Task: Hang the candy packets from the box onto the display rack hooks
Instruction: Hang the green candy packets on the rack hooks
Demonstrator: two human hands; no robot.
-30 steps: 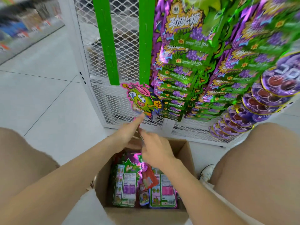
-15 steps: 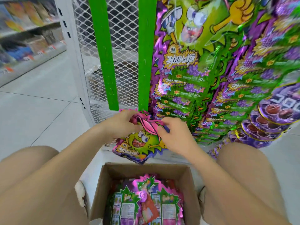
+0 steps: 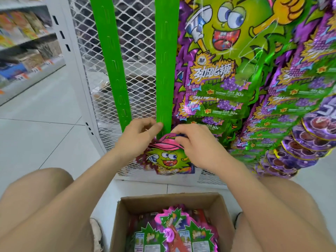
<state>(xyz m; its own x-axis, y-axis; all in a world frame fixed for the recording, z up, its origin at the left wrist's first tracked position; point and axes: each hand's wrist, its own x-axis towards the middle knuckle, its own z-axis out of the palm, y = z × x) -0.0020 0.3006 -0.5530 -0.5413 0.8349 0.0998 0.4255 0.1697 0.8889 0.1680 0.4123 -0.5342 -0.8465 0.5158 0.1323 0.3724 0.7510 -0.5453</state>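
In the middle of the frame both hands hold one candy packet (image 3: 166, 158), a bag printed with a green cartoon face in a pink cap, up against the bottom end of the right green hanging strip (image 3: 164, 70). The left hand (image 3: 140, 136) has its fingers curled round the packet's upper left edge, with the thumb tip touching the strip. The right hand (image 3: 198, 148) curls its fingers over the packet's top right, covering that corner. Whether the packet's hole is on a hook cannot be told, since the fingers hide it. A second green strip (image 3: 111, 60) runs just left of the first, both fixed to the white mesh rack (image 3: 138, 42). The right half of the frame is filled with hanging green and purple candy packets (image 3: 218, 79) in overlapping rows, and round purple packets (image 3: 309, 139) hang at the right edge. At bottom centre, between the person's bare knees, sits an open cardboard box (image 3: 171, 197) holding more packets (image 3: 174, 231) lying back side up. Blurred store shelves (image 3: 21, 42) stand at upper left above the white tiled floor (image 3: 36, 133).
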